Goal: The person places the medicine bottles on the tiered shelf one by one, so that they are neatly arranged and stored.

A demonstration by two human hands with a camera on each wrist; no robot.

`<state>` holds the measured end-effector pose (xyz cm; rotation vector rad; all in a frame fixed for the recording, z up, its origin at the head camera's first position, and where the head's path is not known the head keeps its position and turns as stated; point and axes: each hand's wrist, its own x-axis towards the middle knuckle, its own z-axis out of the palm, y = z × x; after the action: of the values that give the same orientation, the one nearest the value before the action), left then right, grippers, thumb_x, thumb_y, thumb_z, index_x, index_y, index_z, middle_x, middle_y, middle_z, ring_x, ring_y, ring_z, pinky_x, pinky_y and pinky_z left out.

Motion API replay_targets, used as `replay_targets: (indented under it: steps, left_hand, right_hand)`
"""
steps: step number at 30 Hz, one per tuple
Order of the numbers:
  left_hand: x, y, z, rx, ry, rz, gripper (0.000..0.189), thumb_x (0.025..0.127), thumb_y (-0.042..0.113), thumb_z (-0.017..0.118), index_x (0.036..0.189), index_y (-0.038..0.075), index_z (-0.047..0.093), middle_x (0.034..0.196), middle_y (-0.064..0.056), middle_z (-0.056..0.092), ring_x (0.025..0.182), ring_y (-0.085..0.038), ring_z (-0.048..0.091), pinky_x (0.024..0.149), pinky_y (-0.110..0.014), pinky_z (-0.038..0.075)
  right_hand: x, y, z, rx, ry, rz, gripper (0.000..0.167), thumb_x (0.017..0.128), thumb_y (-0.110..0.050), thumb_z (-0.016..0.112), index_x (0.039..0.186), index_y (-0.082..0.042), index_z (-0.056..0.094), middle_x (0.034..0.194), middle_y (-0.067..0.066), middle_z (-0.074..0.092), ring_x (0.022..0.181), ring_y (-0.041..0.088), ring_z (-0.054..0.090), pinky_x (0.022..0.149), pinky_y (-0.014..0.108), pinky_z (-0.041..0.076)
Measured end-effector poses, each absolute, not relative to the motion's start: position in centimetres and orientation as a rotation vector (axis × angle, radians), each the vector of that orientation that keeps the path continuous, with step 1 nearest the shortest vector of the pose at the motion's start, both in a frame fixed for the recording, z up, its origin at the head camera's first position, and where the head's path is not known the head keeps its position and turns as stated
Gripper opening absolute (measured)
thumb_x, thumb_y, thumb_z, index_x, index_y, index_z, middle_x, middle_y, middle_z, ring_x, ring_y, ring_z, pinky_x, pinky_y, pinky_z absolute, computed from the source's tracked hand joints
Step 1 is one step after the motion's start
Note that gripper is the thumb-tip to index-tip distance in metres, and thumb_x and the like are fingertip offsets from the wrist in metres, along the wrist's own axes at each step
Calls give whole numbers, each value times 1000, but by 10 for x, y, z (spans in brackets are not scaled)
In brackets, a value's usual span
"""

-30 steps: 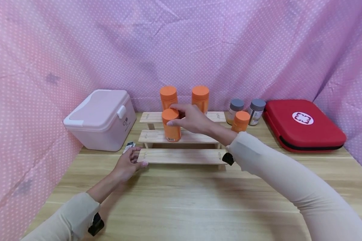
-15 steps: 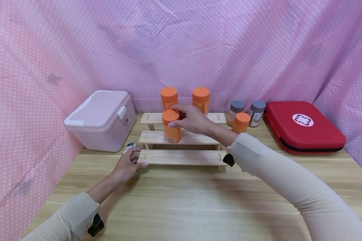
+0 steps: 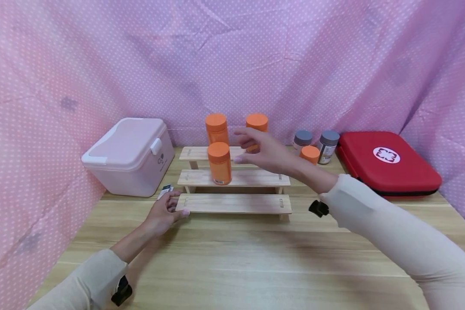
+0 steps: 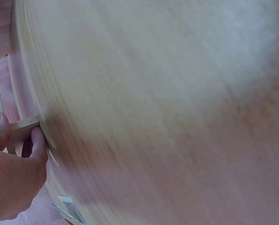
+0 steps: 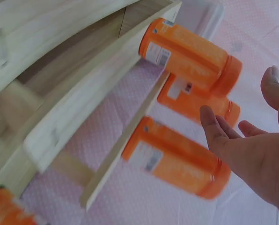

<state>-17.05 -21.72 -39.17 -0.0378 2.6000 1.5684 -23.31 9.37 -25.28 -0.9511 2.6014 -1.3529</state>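
A three-step wooden display rack (image 3: 234, 203) stands on the table. My left hand (image 3: 162, 214) grips the left end of its lowest step, thumb in front; in the left wrist view the fingers (image 4: 38, 143) lie against a wooden leg. An orange bottle (image 3: 220, 167) stands upright on the left of the middle step. Just right of it, my right hand (image 3: 269, 151) hovers with fingers and thumb apart, holding nothing. Two more orange bottles stand on the top step, one at left (image 3: 216, 123) and one at right (image 3: 257, 120), partly hidden by the right hand.
Behind the right forearm are another orange-capped bottle (image 3: 310, 153) and two grey-lidded jars, one (image 3: 303, 137) left of the other (image 3: 327, 147). A red first-aid case (image 3: 407, 168) lies at right. A pale pink box (image 3: 125, 148) stands at left, a small card (image 3: 165, 190) near it.
My right hand has let go of the orange bottle on the middle step and moved right, away from it. The bottle stays standing there. The left hand keeps its grip on the rack.
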Motion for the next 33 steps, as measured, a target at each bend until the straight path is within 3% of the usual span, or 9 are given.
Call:
replay_targets:
  steps: [7,16,24,33]
  left_hand:
    - [-171,-218,-393,-44,2604,1552,63,84,1,72,137,-4,37,119,-26,60,105,-29,59,75,-18,49]
    - [-172,-219,-392,-60,2583,1553,64,86,4,71,138,-3,36,120,-25,59,107,-29,59,79,-21,49]
    - [-172,-218,-394,-55,2593,1552,62,85,2,71,137,-3,37,121,-27,59,109,-32,59,77,-20,51]
    - [-172,-219,-395,-31,2588,1572,62,85,2,71,136,-4,37,122,-27,58,109,-33,59,77,-19,51]
  right_hand:
    - [-213,143,-258,-970,2682,-1338,59,85,-14,75,138,-7,49,126,14,59,118,26,54,94,43,49]
    - [-196,196,-276,-777,2801,-1257,59,87,-25,72,140,-11,48,127,14,59,116,27,55,95,47,47]
    - [-192,226,-289,-691,2862,-1241,57,89,-25,70,140,-13,49,130,11,57,117,29,54,84,15,45]
    - [-203,239,-293,-558,2908,-1240,57,89,-25,71,138,-8,49,127,15,58,113,29,56,81,9,43]
